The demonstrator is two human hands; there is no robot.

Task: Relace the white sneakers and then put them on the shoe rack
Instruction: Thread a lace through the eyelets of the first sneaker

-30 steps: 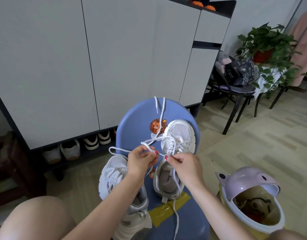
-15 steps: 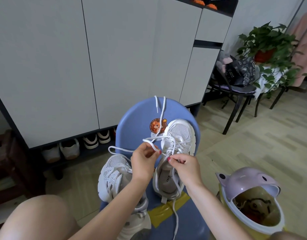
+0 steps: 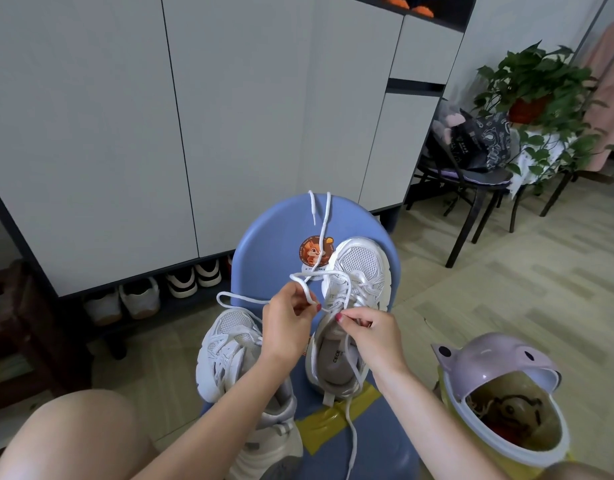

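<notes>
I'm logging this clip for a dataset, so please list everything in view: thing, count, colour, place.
sneakers: two, white, on the stool
shoelace: one, white, loose on the right sneaker, draped over the stool's back
stool: one, blue, centre, squirrel sticker
tape: yellow, on the stool seat
cabinet: one, white, behind
shoes: several pairs, under the cabinet
bin: one, lilac lid, lower right
chair: one, black, right, a dark bag on it
plant: one, green, far right
left hand: pinches the lace
right hand: pinches the lace

"CECE" is printed on the sneaker's insole (image 3: 336,358).
</notes>
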